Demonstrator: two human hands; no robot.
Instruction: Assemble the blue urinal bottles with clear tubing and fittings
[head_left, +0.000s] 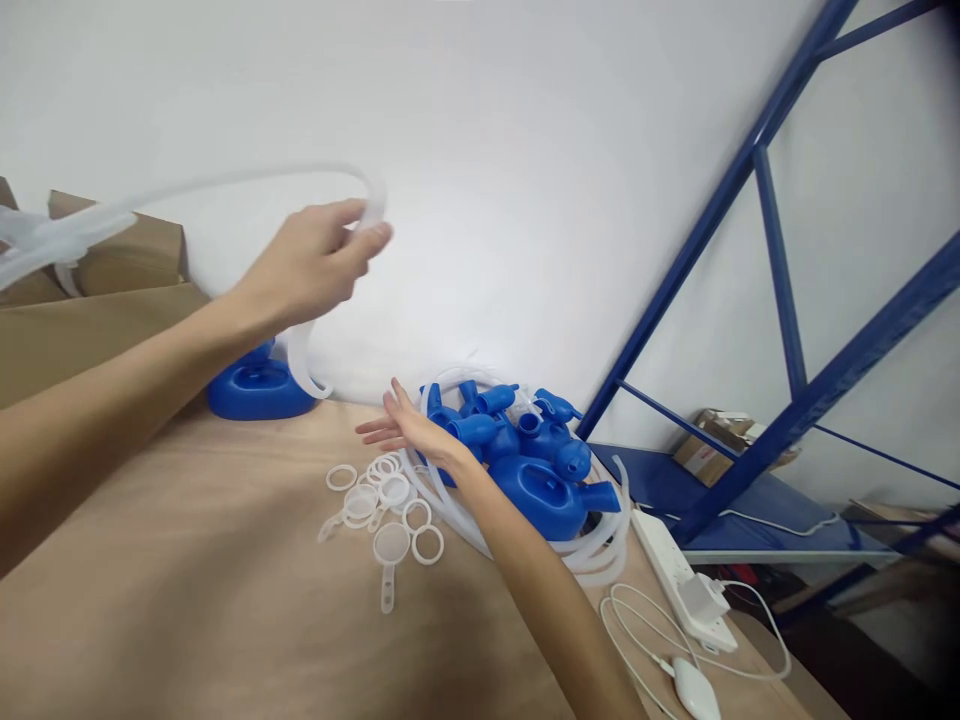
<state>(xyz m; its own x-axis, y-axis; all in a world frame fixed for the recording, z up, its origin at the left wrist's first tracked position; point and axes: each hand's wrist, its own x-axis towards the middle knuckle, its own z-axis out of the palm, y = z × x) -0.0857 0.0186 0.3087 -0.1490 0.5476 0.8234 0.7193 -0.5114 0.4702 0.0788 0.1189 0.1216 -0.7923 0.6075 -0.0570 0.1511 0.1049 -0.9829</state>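
My left hand [330,260] is raised before the white wall, its thumb and fingers closed on a translucent white tube [262,175]. The tube runs left toward a cardboard box, and a curved length hangs below the hand. My right hand [394,420] is lower, fingers spread, holding nothing, beside a pile of blue plastic parts [540,490] ringed by coiled clear tubes [600,560]. Just below that hand, white rings [427,545] and round translucent caps with tabs [391,543] lie on the table. A blue container [259,392] stands behind my left forearm, partly hidden.
An open cardboard box [97,320] with translucent pieces is at the left. On the right are a power strip [667,560] with a plug and white cables, a white puck-shaped device [696,690], and a blue metal rack [780,270] holding a small carton [705,450].
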